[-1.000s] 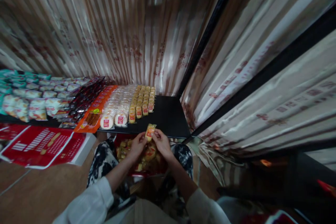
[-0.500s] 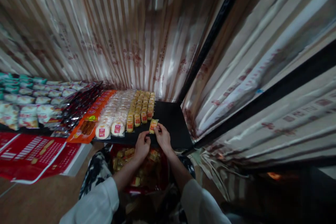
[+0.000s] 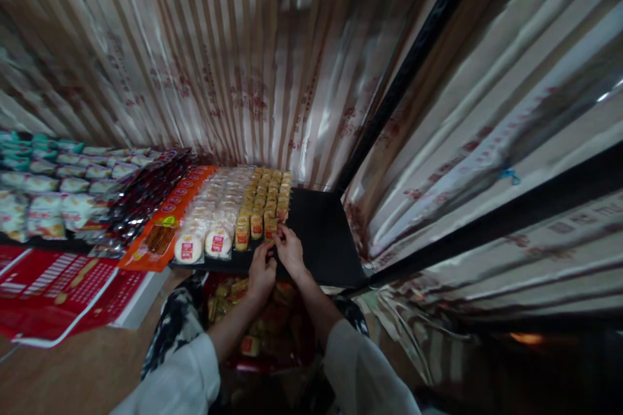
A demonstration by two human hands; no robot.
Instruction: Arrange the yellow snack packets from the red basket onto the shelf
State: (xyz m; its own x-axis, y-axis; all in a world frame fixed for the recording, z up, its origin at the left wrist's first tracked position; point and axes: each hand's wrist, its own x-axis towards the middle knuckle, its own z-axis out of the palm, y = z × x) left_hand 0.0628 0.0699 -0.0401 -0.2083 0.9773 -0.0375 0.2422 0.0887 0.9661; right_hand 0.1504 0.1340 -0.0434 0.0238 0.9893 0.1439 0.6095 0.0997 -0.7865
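Observation:
A small yellow wrapped snack cake (image 3: pixel 271 227) with a red label stands at the front of a row of matching packs (image 3: pixel 263 198). My right hand (image 3: pixel 289 251) is closed, with thumb and fingers pinching the pack's right side. Just below, my left hand (image 3: pixel 263 272) is also closed, and its fingertips meet the pack's lower edge. Both hands are over the front of a black shelf (image 3: pixel 321 233). Under my forearms, between my knees, sits a red container (image 3: pixel 307 343) holding more of the yellow packs.
Left of the yellow rows lie round white wrapped cakes (image 3: pixel 219 242), an orange snack bag (image 3: pixel 163 237), dark shiny packets (image 3: pixel 146 198) and white pouches (image 3: pixel 46 214). A red printed sheet (image 3: pixel 63 292) hangs at the front left. Striped curtains (image 3: pixel 228 65) and a black pole (image 3: pixel 413 71) stand behind.
My hands have moved slightly left with the yellow snack cake, which now stands against the front of the third row instead of apart from the rows. The view has shifted slightly.

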